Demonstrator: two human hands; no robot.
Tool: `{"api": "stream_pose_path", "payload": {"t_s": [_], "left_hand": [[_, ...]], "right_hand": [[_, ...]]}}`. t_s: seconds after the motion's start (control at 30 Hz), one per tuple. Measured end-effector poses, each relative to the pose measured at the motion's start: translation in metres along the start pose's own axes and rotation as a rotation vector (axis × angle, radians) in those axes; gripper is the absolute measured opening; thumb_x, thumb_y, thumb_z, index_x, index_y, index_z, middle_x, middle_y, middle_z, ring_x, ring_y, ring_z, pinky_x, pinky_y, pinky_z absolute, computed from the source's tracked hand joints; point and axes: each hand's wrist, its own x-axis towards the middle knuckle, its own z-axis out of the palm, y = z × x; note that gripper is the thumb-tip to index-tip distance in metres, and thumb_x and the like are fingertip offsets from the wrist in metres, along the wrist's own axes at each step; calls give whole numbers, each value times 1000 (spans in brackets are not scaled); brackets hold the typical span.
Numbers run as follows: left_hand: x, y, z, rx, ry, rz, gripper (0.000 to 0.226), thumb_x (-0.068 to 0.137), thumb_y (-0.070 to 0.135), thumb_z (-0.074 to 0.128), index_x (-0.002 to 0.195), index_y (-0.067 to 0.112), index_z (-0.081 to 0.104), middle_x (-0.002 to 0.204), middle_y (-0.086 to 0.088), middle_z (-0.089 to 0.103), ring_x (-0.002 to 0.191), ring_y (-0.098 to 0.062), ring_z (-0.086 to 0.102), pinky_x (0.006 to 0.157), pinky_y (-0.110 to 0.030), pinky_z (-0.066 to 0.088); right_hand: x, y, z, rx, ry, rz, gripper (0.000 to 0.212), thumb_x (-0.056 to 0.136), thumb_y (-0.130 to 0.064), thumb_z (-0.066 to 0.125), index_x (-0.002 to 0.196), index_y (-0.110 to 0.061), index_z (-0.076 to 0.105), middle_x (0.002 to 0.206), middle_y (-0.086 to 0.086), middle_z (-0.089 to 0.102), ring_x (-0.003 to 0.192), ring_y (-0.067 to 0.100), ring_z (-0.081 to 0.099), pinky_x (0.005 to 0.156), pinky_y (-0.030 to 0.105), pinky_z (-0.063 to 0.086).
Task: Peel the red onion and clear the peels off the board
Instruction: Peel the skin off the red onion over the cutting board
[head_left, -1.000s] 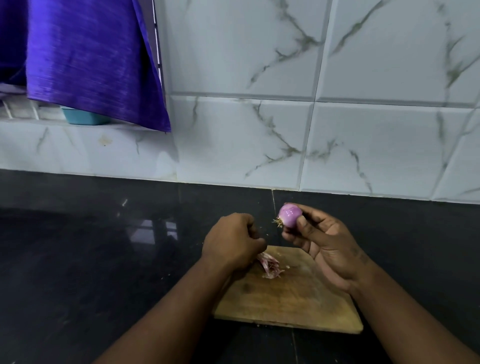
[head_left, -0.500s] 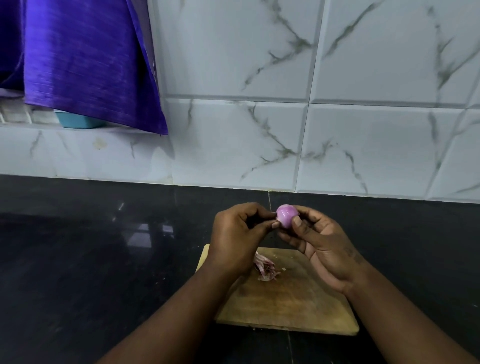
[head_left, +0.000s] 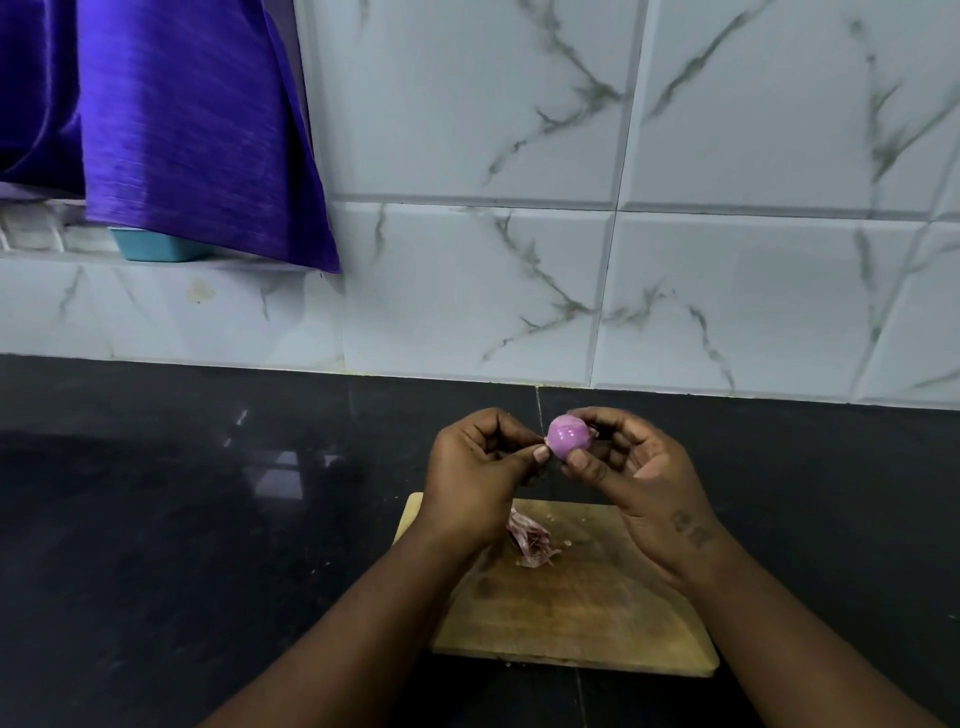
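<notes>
A small, shiny purple red onion (head_left: 569, 436) is held in the air above the far edge of the wooden board (head_left: 582, 613). My right hand (head_left: 639, 478) grips it between thumb and fingertips. My left hand (head_left: 475, 475) pinches the onion's left end, at the root, with thumb and forefinger. A little heap of pink, papery peels (head_left: 530, 540) lies on the board's far left part, just below my left hand.
The board rests on a dark, glossy counter (head_left: 208, 519) that runs to a white marbled tile wall (head_left: 571, 234). A purple cloth (head_left: 182, 119) hangs at the upper left over a ledge with a light blue container (head_left: 156, 249).
My left hand rose from the peels on the board to the onion and now pinches its left end. My right hand has kept the onion at about the same height.
</notes>
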Motion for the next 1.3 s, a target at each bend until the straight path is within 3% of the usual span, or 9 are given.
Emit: {"api": "stream_pose_path", "payload": {"t_s": [0.2, 0.43, 0.57, 0.67, 0.77, 0.9, 1.0, 1.1, 1.3], "left_hand": [[1, 1, -5, -36, -64, -98, 11, 90, -8, 75, 92, 3, 71, 69, -5, 73, 64, -14, 72, 63, -26, 62], [3, -3, -10, 57, -143, -96, 15, 94, 0, 74, 83, 9, 72, 67, 0, 69, 63, -11, 64, 63, -25, 58], [6, -7, -11, 62, -182, -92, 18, 97, 0, 70, 83, 10, 72, 68, 1, 65, 64, -11, 58, 63, -24, 53], [2, -6, -9, 104, -213, -90, 16, 98, 2, 69, 84, 10, 71, 70, -1, 64, 66, -13, 58, 65, -27, 52], [2, -6, -8, 284, -159, -40, 15, 97, 10, 72, 83, 15, 70, 73, 1, 65, 67, -12, 58, 67, -33, 53], [4, -3, -19, 692, -189, -38, 7, 96, 26, 74, 90, 24, 71, 85, 5, 72, 79, -12, 67, 76, -40, 59], [2, -4, -19, 916, -231, -8, 25, 94, 41, 71, 76, 24, 69, 77, 4, 73, 73, -11, 69, 69, -38, 58], [3, -5, -18, 947, -233, 5, 32, 91, 40, 77, 67, 23, 64, 70, 3, 70, 67, -11, 67, 65, -36, 55], [1, -5, -17, 906, -259, 66, 19, 88, 22, 80, 83, 32, 64, 88, 10, 70, 78, -4, 64, 69, -30, 57]], "right_hand": [[0, 0, -3, -34, -30, -25, 47, 72, -11, 82, 117, -12, 71, 118, 10, 77, 111, 31, 73, 95, 38, 61], [1, 1, -6, -23, -67, -6, 48, 72, -12, 83, 119, -13, 71, 120, 9, 77, 113, 28, 73, 96, 39, 59], [1, 2, -4, -110, -49, -49, 47, 72, -11, 85, 117, -15, 73, 115, 6, 79, 107, 22, 75, 88, 28, 60], [2, 3, -5, -216, 18, -95, 48, 75, 1, 86, 117, -16, 72, 111, 2, 78, 103, 14, 75, 87, 26, 61], [4, 1, -12, -223, 81, -110, 47, 77, 3, 84, 117, -17, 72, 106, -2, 79, 100, 7, 74, 84, 20, 59], [0, 5, -11, -235, 3, -67, 51, 73, 7, 86, 116, -16, 73, 112, -2, 78, 103, 14, 74, 86, 27, 61], [-1, 7, -8, -240, -62, -13, 52, 76, 5, 86, 119, -20, 71, 116, -3, 77, 102, 19, 76, 86, 33, 63], [-2, 5, -7, -222, -86, 24, 52, 79, 4, 83, 120, -24, 70, 118, -6, 76, 98, 22, 77, 85, 36, 63], [-3, 5, -5, -201, -89, 27, 42, 78, -3, 87, 110, -27, 74, 111, 1, 78, 99, 29, 76, 84, 42, 63]]}}
